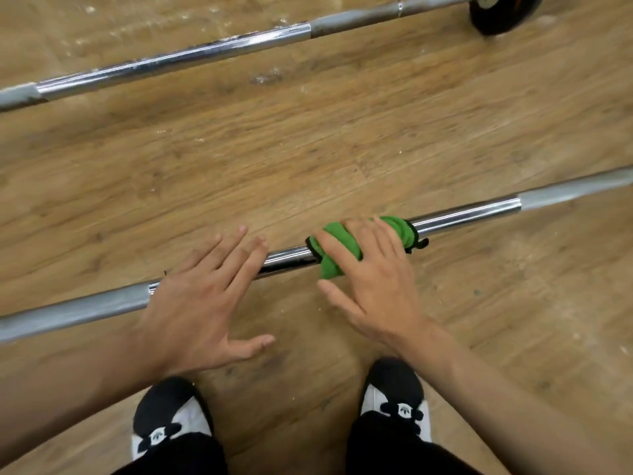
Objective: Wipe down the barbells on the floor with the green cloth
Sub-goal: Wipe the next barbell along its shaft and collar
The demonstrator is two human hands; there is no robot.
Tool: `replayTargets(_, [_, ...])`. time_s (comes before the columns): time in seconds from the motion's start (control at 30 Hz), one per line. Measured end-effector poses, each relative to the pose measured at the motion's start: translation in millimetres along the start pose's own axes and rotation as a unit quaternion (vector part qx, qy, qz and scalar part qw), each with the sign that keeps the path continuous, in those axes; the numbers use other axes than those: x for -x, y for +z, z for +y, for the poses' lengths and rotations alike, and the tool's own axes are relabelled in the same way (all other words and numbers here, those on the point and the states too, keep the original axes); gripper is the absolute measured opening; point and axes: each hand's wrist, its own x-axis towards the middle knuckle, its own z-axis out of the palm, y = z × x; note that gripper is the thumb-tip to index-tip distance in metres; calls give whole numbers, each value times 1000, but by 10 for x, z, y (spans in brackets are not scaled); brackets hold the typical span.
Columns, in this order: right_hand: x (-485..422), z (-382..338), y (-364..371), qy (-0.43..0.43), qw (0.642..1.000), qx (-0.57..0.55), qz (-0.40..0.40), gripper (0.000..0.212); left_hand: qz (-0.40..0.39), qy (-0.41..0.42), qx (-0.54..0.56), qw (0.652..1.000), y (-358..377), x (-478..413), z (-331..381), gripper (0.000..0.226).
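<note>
While the person bends low over it, floor (pixel 308 159): brown wood planks fill the whole view, with white specks toward 12 o'clock. It looks smooth, so a round bar may roll on it.
Near barbell (pixel 466 214): it runs from 8 o'clock up to 3 o'clock. It is shiny in the middle and dull grey at both ends. A hard push may roll it back to the shoes or away toward 12 o'clock.
Far barbell (pixel 171 60): it runs from 10 o'clock to 1 o'clock, well apart from the near one. It looks spotty and could get missed.
Left hand (pixel 205 303): at 8 o'clock from the middle. It lies over the near barbell with fingers straight and spread, holding nothing. How hard it presses cannot be told. If it presses only lightly, the bar is free to roll.
Right hand (pixel 380 286): at 4 o'clock. Its fingers are straight and spread, pressing down on the cloth, not curled round it. The cloth may slide out.
Shoes (pixel 171 416): black and white, at 6 o'clock, near the bar. A rolling bar could bump the toes.
Black weight (pixel 503 12): at 1 o'clock, on the end of the far barbell.
Green cloth (pixel 330 267): it is bunched round the near barbell, just toward 3 o'clock from the middle, under the right hand. The loose bunch may miss the bar's underside, and it may catch where the shiny part meets the grey.
</note>
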Motion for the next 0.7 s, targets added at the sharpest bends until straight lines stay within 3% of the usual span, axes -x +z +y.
replayTargets(0.17, [339,722,-258,173,982,18,79,66,-16,27,-16,999,24,181,183,118])
replayTargets(0.3, [332,360,-256,270,958,34,93,51,-15,43,-4,999,54,318,332,121])
replayTargets(0.43, [423,-431,-88,127,991,-35,25,52,-11,63,2,998,77,452,465,115])
replayTargets(0.57, [639,-296,-118,-28,1000,-2,-8,55,4,99,5,995,71,544,508,103])
replayTargets(0.63, [787,-8,-159,-39,999,21,-3,57,13,130,3,991,61,535,491,97])
replayTargets(0.7, [930,282,-233,11,999,26,25,58,21,158,7,987,61,507,478,92])
